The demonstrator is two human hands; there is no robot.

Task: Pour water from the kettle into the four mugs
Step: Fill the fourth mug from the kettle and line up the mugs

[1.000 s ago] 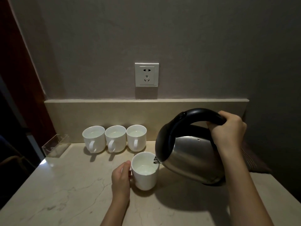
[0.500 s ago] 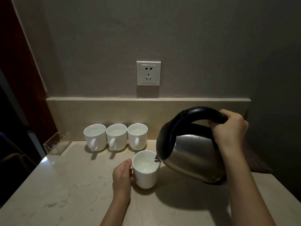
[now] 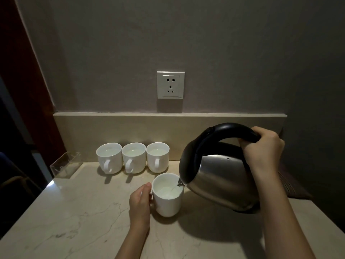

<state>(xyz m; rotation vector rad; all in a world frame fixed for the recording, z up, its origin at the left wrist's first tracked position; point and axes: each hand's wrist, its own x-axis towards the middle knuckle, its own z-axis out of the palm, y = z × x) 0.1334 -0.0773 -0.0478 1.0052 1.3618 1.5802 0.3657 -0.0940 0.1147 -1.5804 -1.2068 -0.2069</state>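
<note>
Nearest the camera, on the pale marble counter [image 3: 74,221], the left hand [image 3: 140,200] was wrapped about the handle side of the front mug [image 3: 167,195], its fingers curled round the handle as far as could be seen, though the handle itself was hidden behind them. Just to the right, the right hand [image 3: 261,146] gripped the black handle of the steel kettle [image 3: 220,176], fingers closed tightly over it, and the kettle was tipped leftward with its spout [image 3: 180,183] over the mug's rim. A thin stream ran from the spout into the mug, which held water well below the rim. Farther back, against the low stone ledge, three more mugs stood in a row with handles turned forward: the left mug [image 3: 109,157], the middle mug [image 3: 133,157] and the right mug [image 3: 157,157], each seeming to hold water. A clear plastic holder [image 3: 64,166] sat at the far left, and a wall socket [image 3: 170,85] was above the ledge. By that showing, three of the four were likely done and the last was part filled; what remained was to finish this pour and set the kettle upright.
</note>
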